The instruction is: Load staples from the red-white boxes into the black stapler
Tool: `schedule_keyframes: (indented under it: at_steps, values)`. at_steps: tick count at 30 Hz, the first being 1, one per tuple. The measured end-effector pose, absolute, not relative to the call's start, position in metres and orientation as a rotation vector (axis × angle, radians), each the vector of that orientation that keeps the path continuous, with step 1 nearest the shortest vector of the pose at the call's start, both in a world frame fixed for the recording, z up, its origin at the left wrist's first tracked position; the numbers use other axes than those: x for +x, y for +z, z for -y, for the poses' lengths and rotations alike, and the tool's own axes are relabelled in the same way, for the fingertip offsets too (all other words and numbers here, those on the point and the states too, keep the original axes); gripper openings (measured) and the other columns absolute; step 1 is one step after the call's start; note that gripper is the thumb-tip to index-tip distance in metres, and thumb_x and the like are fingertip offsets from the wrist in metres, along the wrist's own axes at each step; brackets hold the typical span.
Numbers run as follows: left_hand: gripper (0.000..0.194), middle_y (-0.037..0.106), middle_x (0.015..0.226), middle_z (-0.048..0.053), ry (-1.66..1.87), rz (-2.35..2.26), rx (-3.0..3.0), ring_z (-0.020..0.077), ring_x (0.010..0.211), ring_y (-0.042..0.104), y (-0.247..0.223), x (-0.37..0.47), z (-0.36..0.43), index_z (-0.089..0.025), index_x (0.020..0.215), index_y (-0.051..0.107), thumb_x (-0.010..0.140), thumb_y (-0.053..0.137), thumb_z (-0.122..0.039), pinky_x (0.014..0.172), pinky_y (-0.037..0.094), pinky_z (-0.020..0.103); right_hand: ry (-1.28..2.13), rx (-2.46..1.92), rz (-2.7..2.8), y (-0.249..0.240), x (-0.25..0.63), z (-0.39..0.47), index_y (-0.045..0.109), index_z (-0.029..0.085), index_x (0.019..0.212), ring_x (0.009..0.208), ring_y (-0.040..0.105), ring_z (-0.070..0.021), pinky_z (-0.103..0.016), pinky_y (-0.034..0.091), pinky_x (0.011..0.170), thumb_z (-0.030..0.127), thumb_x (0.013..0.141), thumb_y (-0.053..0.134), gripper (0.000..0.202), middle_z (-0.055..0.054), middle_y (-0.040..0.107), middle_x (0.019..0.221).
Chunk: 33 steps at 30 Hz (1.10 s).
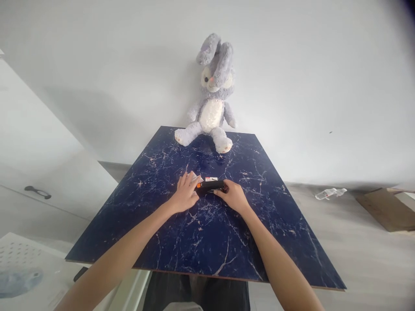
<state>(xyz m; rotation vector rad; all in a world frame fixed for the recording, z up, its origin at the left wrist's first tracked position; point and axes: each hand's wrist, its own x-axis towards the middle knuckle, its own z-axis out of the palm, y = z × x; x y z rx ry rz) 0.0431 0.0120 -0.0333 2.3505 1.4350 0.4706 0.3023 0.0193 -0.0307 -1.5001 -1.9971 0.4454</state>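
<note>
Black, elongated, orange-tipped object: long axis crosswise. Right hand: curled round right end. Left hand: part-spread at left, orange end; hold unclear.

No text, brand or number is legible. A small white card or box behind the black elongated object carries a red patch and dark marks, too small to read. The black object bears an orange area at its left end; no lettering can be resolved on it. The clear plastic bottle on the floor shows a small red mark, likewise unreadable at this size.
</note>
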Motion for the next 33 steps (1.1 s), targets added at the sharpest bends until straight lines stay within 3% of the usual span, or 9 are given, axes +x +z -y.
schedule_keyframes:
  at_steps: [5,7,9,13,18,21,24,30,33]
  values:
    - [0.095,-0.001,0.169,0.015,0.624,-1.416,2.429,0.0383,0.154,0.001,-0.031,0.051,0.004,-0.022,0.161,-0.006,0.091,0.057,-0.037,0.121,0.011,0.06,0.397,-1.538,1.972,-0.033,0.299,-0.019,0.051,0.023,0.073,0.061,0.053,-0.0169,-0.028,0.034,0.057,0.045,0.079,0.071,0.03,0.0,0.061,0.072]
    - [0.083,0.013,0.167,0.017,0.758,-1.53,2.368,0.0378,0.152,0.015,-0.025,0.046,-0.002,-0.021,0.161,0.004,0.095,0.051,-0.04,0.12,0.019,0.059,0.397,-1.531,1.982,-0.032,0.299,-0.02,0.051,0.023,0.074,0.063,0.054,-0.0171,-0.028,0.035,0.058,0.044,0.08,0.071,0.03,0.0,0.061,0.072]
    - [0.065,0.035,0.158,0.016,0.805,-1.571,2.323,0.0351,0.144,0.035,-0.019,0.038,-0.01,-0.022,0.156,0.025,0.097,0.046,-0.038,0.115,0.032,0.055,0.446,-1.498,2.003,-0.03,0.302,-0.021,0.053,0.023,0.076,0.064,0.055,-0.0172,-0.028,0.038,0.059,0.042,0.081,0.07,0.026,-0.001,0.062,0.074]
    - [0.042,0.059,0.133,0.012,0.646,-1.463,2.347,0.0261,0.106,0.064,-0.013,0.021,-0.02,-0.023,0.133,0.057,0.096,0.048,-0.039,0.093,0.051,0.04,0.663,-1.397,2.018,-0.025,0.311,-0.021,0.061,0.022,0.088,0.071,0.062,-0.0177,-0.028,0.046,0.066,0.032,0.084,0.065,0.011,-0.001,0.068,0.081]
    - [0.03,0.068,0.09,0.004,0.429,-1.36,2.342,0.02,0.071,0.063,0.001,0.008,-0.018,-0.023,0.096,0.067,0.089,0.058,-0.051,0.063,0.048,0.032,0.715,-1.377,2.008,-0.022,0.317,-0.02,0.066,0.023,0.09,0.073,0.064,-0.0184,-0.028,0.048,0.069,0.032,0.084,0.065,0.011,-0.002,0.07,0.082]
    - [0.036,0.066,0.082,0.002,0.283,-1.19,2.27,0.0191,0.068,0.061,0.01,0.003,-0.017,-0.024,0.093,0.067,0.075,0.072,-0.056,0.055,0.042,0.028,0.666,-1.396,2.023,-0.022,0.316,-0.02,0.066,0.023,0.086,0.071,0.063,-0.0185,-0.028,0.047,0.067,0.032,0.083,0.065,0.01,-0.002,0.07,0.079]
    - [0.036,0.069,0.088,0.003,0.312,-1.11,2.22,0.0196,0.073,0.063,0.01,0.005,-0.016,-0.025,0.098,0.07,0.075,0.073,-0.053,0.061,0.045,0.028,0.656,-1.408,2.017,-0.023,0.315,-0.02,0.066,0.023,0.087,0.071,0.064,-0.0185,-0.028,0.047,0.066,0.031,0.083,0.065,0.009,-0.002,0.07,0.08]
    - [0.034,0.073,0.1,0.005,0.625,-1.255,2.222,0.0184,0.073,0.064,-0.006,0.015,-0.018,-0.024,0.116,0.068,0.092,0.055,-0.044,0.075,0.054,0.035,0.688,-1.405,2.013,-0.026,0.318,-0.021,0.066,0.023,0.088,0.073,0.065,-0.0193,-0.029,0.048,0.068,0.033,0.084,0.065,0.01,-0.001,0.071,0.08]
    - [0.04,0.069,0.12,0.007,0.665,-1.278,2.328,0.0218,0.093,0.067,-0.014,0.016,-0.019,-0.027,0.131,0.063,0.096,0.05,-0.04,0.09,0.054,0.039,0.682,-1.407,2.011,-0.025,0.318,-0.021,0.067,0.023,0.088,0.072,0.066,-0.0196,-0.029,0.048,0.067,0.033,0.085,0.065,0.011,-0.002,0.071,0.081]
